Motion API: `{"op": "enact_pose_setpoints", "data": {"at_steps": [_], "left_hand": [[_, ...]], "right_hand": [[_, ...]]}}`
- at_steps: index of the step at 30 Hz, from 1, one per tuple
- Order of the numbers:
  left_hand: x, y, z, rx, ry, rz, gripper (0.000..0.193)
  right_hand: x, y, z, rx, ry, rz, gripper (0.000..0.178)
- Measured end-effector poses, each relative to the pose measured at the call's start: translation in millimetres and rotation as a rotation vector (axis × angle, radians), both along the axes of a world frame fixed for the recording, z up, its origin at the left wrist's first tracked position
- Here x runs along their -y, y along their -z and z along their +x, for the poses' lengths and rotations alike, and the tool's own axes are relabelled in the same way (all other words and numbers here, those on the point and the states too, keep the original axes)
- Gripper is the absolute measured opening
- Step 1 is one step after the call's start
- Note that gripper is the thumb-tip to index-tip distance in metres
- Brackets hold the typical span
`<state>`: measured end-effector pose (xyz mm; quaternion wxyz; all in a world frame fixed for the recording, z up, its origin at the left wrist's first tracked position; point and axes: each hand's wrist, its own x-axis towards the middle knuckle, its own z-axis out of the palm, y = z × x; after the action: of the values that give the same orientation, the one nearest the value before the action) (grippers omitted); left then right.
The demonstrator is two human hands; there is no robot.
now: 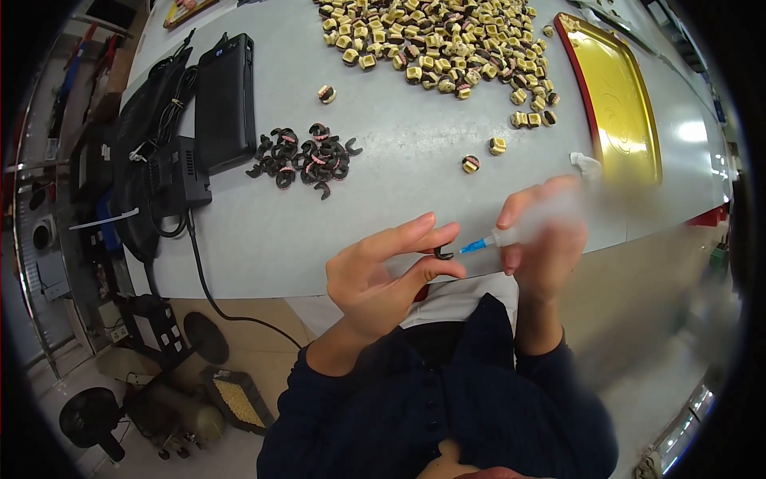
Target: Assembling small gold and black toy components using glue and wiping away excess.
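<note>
- Left hand (383, 275) pinches a small black C-shaped clip (443, 253) at its fingertips
- Right hand (542, 239) grips a glue applicator (499, 238), blue tip pointing left, just beside the clip

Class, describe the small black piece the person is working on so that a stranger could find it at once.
Start at the grey table and come to its near edge, where both hands meet. The left hand pinches a small black C-shaped clip between thumb and forefinger. Unlike the heap of black clips on the table, it is held up, with the right hand's blue-tipped applicator pointing at it.
</note>
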<state>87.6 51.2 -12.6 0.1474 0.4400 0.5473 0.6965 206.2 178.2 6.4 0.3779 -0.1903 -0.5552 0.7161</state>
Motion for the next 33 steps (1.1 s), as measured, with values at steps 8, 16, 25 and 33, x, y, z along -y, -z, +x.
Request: {"op": "enact_pose_setpoints", "data": {"at_steps": [8,16,25,33], "left_hand": [[-0.6,-1.1,-1.3,-0.004,-0.011,-0.006,0.053],[-1.7,-1.8,-0.7,0.021,0.024,-0.007,0.053],[-0.6,-0.5,0.1,0.013,0.022,-0.009,0.052],[-1.6,-3.7,-1.7,0.042,0.029,0.007,0.048]], "right_hand": [[-2.6,2.0,2.0,0.015,0.022,0.008,0.043],[-0.9,3.1,0.4,-0.003,0.054,0.044,0.041],[1.9,5.0,-1.3,-0.011,0.061,0.046,0.041],[-1.4,4.0,0.3,-0.013,0.089,0.045,0.041]]}}
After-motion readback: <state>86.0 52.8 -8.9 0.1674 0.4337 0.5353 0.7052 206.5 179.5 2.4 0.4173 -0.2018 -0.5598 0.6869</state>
